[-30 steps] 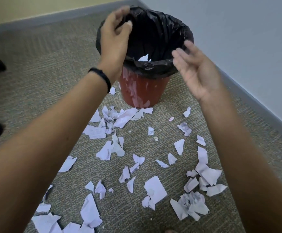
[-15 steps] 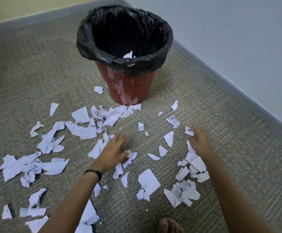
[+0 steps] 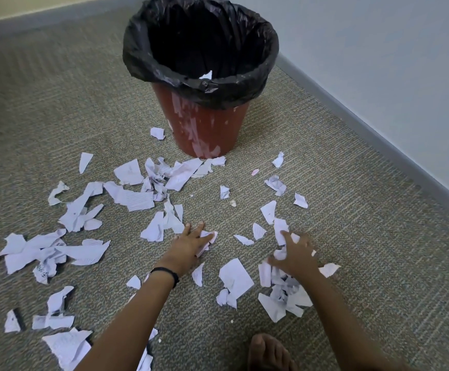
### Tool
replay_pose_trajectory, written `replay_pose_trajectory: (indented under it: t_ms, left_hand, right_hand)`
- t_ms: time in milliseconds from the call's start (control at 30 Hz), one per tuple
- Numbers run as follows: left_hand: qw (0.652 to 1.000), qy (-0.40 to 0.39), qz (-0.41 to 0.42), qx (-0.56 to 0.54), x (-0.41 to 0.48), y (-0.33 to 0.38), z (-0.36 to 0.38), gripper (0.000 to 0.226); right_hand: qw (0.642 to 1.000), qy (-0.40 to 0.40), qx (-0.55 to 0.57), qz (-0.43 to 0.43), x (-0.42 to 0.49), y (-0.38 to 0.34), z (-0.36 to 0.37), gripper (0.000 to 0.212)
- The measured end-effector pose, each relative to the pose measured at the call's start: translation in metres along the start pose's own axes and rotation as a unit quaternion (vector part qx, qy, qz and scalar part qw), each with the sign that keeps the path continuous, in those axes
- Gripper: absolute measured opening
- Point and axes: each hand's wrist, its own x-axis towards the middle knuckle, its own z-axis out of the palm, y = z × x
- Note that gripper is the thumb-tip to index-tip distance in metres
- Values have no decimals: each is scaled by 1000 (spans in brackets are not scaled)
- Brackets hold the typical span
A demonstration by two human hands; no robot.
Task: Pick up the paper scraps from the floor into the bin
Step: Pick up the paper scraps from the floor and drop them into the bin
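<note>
Paper scraps point(image 3: 84, 251) litter the carpet point(image 3: 57, 116) from our far left across to the right, thickest just in front of the bin. Our left hand point(image 3: 188, 245), a black band point(image 3: 165, 273) at its wrist, lies low with straight fingers close together, pressing on a small scrap point(image 3: 208, 236). Beyond it the red bin point(image 3: 204, 129) stands upright, its black liner point(image 3: 244, 87) folded over the rim; one white scrap point(image 3: 206, 75) shows inside. Our right hand point(image 3: 295, 255) is spread over a heap of scraps point(image 3: 279, 295); it is blurred, and seems to press rather than pinch. A bare foot point(image 3: 267, 352) sits at the bottom edge, a pale wall point(image 3: 378, 62) farthest right.
</note>
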Motion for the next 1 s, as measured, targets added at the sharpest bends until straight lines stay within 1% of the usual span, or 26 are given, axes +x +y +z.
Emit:
replay_pose_trajectory:
  t_ms: [67, 133, 167, 200, 267, 333, 433, 533, 600, 667, 800, 900, 933, 1000]
  left_hand:
    - [1000, 14, 3, 11, 1, -2, 3, 72]
    - [1000, 28, 6, 7, 1, -3, 6, 71]
    - [999, 39, 8, 3, 1, -3, 7, 69]
    - [999, 52, 10, 3, 0, -3, 8, 65]
    - [997, 80, 8, 5, -2, -2, 9, 55]
    - [994, 105, 9, 15, -7, -2, 10, 48]
    - [987, 158, 33, 22, -14, -3, 16, 43]
    - [982, 186, 37, -5, -17, -4, 21, 41]
    - [979, 197, 41, -17, -17, -5, 22, 46]
    - [979, 199, 42, -15, -16, -6, 22, 44]
    - [978, 205, 39, 23, -15, -3, 22, 24]
    - [978, 207, 36, 5, -12, -6, 23, 16]
    - [977, 209, 33, -21, -11, -7, 21, 15]
    - [971, 212, 25, -107, -11, -9, 14, 12]
  right_hand:
    - [1000, -17, 4, -18, -11, -12, 8, 94]
    - [999, -30, -12, -34, -19, -21, 17, 121]
    - [998, -42, -28, -42, -22, -24, 21, 128]
    - [997, -51, -44, -48, -25, -27, 26, 124]
    - [993, -50, -82, -69, -31, -33, 36, 100]
    - [989, -19, -118, -83, -37, -41, 43, 84]
    - [982, 38, -152, -104, -42, -50, 50, 62]
    - [978, 82, -148, -125, -40, -52, 49, 52]
    - [978, 95, -125, -139, -34, -49, 46, 46]
    - [977, 114, -100, -151, -25, -45, 44, 39]
    - [980, 132, 2, -151, -17, -42, 31, 31]
    - [965, 137, 135, -177, -16, -42, 14, 25]
    - [954, 136, 192, -184, -17, -44, 7, 23]
    - [933, 114, 295, -171, -21, -52, -13, 18]
